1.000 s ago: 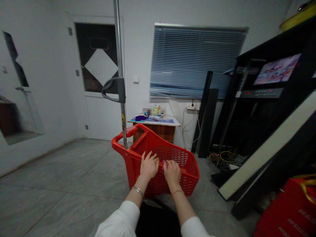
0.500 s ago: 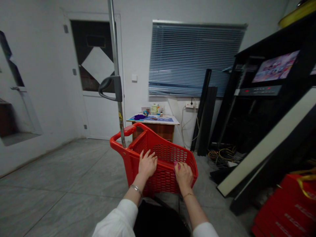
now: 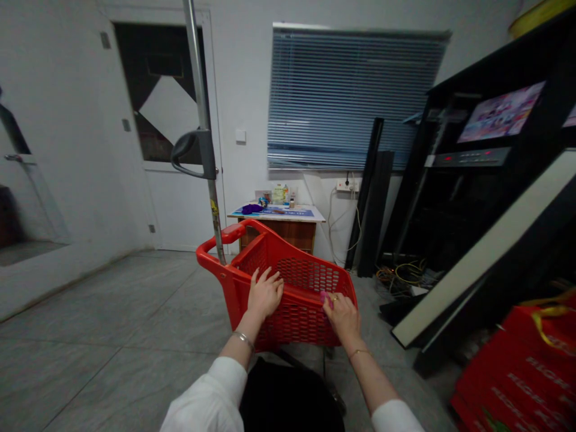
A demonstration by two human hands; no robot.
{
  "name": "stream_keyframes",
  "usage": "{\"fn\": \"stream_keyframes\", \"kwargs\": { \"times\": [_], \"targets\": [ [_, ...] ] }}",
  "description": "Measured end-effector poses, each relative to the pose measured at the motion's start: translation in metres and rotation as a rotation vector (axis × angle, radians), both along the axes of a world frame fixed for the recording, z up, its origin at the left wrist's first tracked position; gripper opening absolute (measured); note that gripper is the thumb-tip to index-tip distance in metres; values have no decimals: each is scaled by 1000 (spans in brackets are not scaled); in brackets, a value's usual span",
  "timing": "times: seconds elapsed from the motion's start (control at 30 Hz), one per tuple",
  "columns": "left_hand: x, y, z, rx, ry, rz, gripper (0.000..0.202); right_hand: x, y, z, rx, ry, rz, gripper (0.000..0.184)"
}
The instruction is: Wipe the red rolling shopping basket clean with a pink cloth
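Note:
A red plastic shopping cart (image 3: 297,312) with slotted basket walls stands side-on before me. My left hand (image 3: 265,293) rests on its near rim, fingers stretched apart over the edge and holding nothing. Farther right along the same rim, my right hand (image 3: 342,315) is closed on a small pink cloth (image 3: 324,299), pressed against the cart. Most of the cloth is hidden by the fingers. At the cart's handle end rises a metal pole (image 3: 198,72) with a grey loop-shaped grip (image 3: 193,155).
Behind the cart, a small table (image 3: 310,214) bears a purple cloth (image 3: 252,209) and several bottles. Dark panels and a pale board (image 3: 486,252) lean at the right. Loose cables (image 3: 409,273) lie on the floor there, and red bags (image 3: 522,372) stand nearer.
My right hand has slid slightly to the right along the rim with the pink cloth. My left hand stays on the rim. The whole view has shifted a little.

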State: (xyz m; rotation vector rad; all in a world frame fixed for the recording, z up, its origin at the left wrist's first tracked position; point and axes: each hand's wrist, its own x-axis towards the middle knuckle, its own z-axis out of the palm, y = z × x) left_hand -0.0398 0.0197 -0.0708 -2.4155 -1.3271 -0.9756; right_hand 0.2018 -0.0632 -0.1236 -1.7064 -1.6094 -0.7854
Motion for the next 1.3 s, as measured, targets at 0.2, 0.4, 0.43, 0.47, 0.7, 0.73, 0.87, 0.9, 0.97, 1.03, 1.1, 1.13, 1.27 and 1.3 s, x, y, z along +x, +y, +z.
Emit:
{"fn": "stream_keyframes", "kwargs": {
  "times": [0.2,0.4,0.43,0.47,0.7,0.73,0.87,0.9,0.97,1.03,1.1,1.13,1.27,1.3],
  "targets": [
    [-7,15,-3,30,42,26,33,25,-18,-10,-3,-1,-20,27],
    [-17,43,-6,24,42,291,44,-43,-19,-4,-40,2,-75,27],
    [-16,45,-7,-6,23,343,46,-55,-18,0,-56,7,-75,27],
    [-14,44,-9,-45,3,383,47,-63,-16,4,-81,13,-67,27],
    [29,-9,-55,-166,-52,241,52,-41,14,34,-205,55,72,32],
    [34,-18,-61,-151,-83,243,53,-36,18,32,-261,20,133,32],
    [31,-31,-66,-172,-122,255,53,-43,23,17,-404,-77,194,30],
    [25,-29,-63,-189,-93,247,53,-50,22,14,-395,-76,173,29],
    [13,-24,-56,-212,-31,231,54,-65,20,10,-365,-68,150,28],
    [1,-18,-50,-207,10,235,53,-78,19,9,-326,-51,134,29],
    [-6,-14,-47,-172,38,248,51,-88,19,8,-283,-35,114,29],
    [-8,-14,-47,-150,48,253,50,-92,19,7,-260,-28,101,29],
    [-5,-20,-55,-113,38,265,48,-106,17,-1,-161,-13,42,28],
    [-4,-23,-58,-113,24,271,48,-109,15,-3,-137,-14,32,28]
  ]
}}
